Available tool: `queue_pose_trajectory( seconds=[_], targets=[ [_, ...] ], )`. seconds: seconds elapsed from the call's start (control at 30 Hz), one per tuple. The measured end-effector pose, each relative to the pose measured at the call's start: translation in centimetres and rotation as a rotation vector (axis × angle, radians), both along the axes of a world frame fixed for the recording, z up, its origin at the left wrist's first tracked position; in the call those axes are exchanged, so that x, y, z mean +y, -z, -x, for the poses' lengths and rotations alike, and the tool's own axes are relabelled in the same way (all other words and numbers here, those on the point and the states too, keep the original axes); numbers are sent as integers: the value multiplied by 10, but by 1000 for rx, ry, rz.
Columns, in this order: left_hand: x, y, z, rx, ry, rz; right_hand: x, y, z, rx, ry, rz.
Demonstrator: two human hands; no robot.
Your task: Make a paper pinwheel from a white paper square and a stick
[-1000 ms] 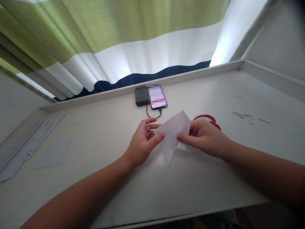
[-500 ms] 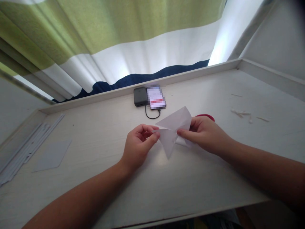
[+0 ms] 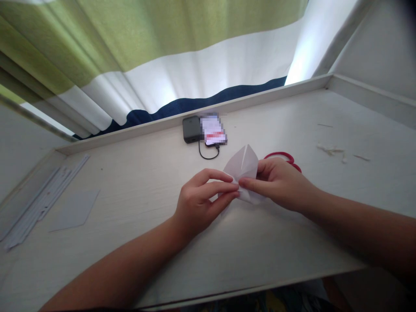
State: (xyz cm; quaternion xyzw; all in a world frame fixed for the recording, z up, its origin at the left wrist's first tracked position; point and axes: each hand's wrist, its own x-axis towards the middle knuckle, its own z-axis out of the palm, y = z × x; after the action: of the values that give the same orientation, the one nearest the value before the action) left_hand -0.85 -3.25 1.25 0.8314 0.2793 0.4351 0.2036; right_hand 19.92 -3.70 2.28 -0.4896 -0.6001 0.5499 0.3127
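A folded piece of white paper [image 3: 243, 165] is held just above the pale wooden desk [image 3: 136, 182], near its middle. My left hand [image 3: 203, 201] pinches the paper's lower left part, fingers curled over it. My right hand [image 3: 281, 184] grips the paper's right side, thumb on top. The fingertips of both hands nearly meet at the fold. The lower tip of the paper is hidden under my left fingers.
Red-handled scissors [image 3: 282, 155] lie behind my right hand. A dark power bank [image 3: 191, 128] and a cabled phone [image 3: 212, 129] sit at the back edge. White paper strips [image 3: 35, 203] and a grey sheet [image 3: 75, 209] lie at the left. Small scraps [image 3: 331, 150] lie at the right.
My left hand has moved right and closed over the paper's lower point, folding it up. The paper now looks shorter and more compact. My right hand stays in place.
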Motion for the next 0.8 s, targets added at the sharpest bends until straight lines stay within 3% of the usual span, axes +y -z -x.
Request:
queue_pose_trajectory(
  seconds=[0.13, 0.4, 0.53, 0.8],
  targets=[
    [-1, 0, -1, -28, -1, 125, 1, 1, -1, -7, 0, -3],
    [1, 5, -5, -343, 31, 684, 0, 0, 0, -54, 8, -41],
    [4, 10, -5, -460, 83, 734, 0, 1, 1, -9, -5, -41],
    [5, 11, -2, -474, 87, 663, 2, 3, 1, -4, 2, -15]
  ],
)
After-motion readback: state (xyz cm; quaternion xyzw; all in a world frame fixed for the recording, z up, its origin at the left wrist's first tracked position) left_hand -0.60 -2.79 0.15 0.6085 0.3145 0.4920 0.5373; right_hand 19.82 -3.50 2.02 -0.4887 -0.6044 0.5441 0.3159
